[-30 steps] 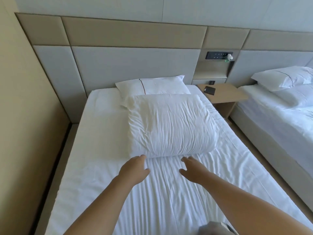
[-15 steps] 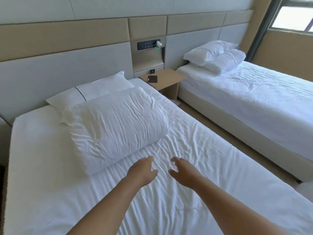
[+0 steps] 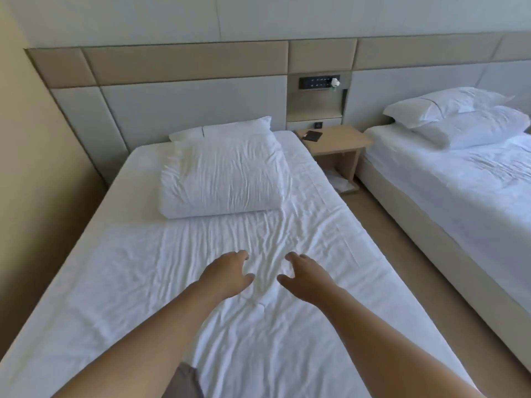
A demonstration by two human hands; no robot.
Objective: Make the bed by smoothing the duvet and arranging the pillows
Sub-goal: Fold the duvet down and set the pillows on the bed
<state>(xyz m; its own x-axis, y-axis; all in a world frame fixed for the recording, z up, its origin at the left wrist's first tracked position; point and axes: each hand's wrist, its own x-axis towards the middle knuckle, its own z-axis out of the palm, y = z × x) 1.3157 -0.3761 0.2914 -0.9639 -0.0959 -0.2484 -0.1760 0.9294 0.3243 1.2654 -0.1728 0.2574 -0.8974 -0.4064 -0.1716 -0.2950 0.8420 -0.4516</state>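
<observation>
Here our left hand (image 3: 227, 275) and right hand (image 3: 306, 275) hover empty, fingers loosely spread; the folded white duvet (image 3: 221, 179) lies well ahead, partly over the flat white pillow (image 3: 230, 128), so tugging it may drag that pillow.

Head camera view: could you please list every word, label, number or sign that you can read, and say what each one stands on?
No text can be read in this view.
On the black control panel above the bedside table: pale marks, too small and blurred to read.
On the dark flat item lying on that table: no legible print.
On the folded duvet and the pillow: plain white, no label showing.
</observation>
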